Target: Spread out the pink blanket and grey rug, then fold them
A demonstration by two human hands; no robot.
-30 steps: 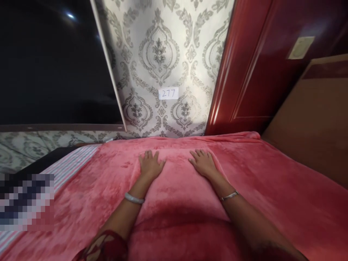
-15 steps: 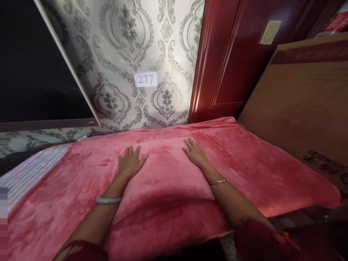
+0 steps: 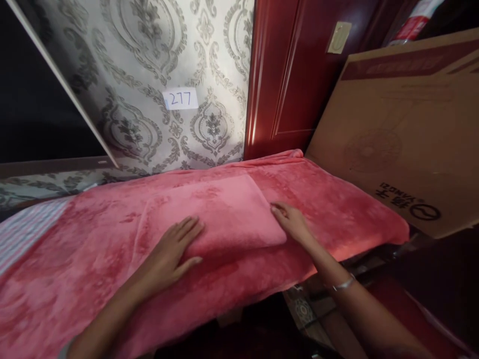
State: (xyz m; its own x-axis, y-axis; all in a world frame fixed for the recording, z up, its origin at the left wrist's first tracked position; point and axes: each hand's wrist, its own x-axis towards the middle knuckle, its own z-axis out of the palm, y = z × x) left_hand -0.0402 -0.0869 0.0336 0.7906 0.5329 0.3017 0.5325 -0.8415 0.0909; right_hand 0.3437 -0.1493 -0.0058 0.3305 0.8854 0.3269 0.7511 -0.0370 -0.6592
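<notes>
Two hands on a pink fleece blanket [image 3: 93, 249] spread over the bed. Left hand [image 3: 170, 252] flat, fingers spread wide, palm down at the near edge of a folded pink pillow-like pad [image 3: 220, 214] lying mid-blanket. Right hand [image 3: 294, 222] flat too, fingers loosely together, touching the pad's right edge. Beside the bed on the right, a cardboard box [image 3: 396, 129]; behind, patterned wallpaper with a "277" label [image 3: 180, 98].

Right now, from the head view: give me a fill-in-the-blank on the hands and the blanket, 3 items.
1. Both hands rest on a ____ fleece blanket.
2. The label on the wallpaper reads ____.
3. The right hand touches the folded pad's right edge; the left hand lies ____ on its near left part.

Missing: red; 277; flat
</notes>
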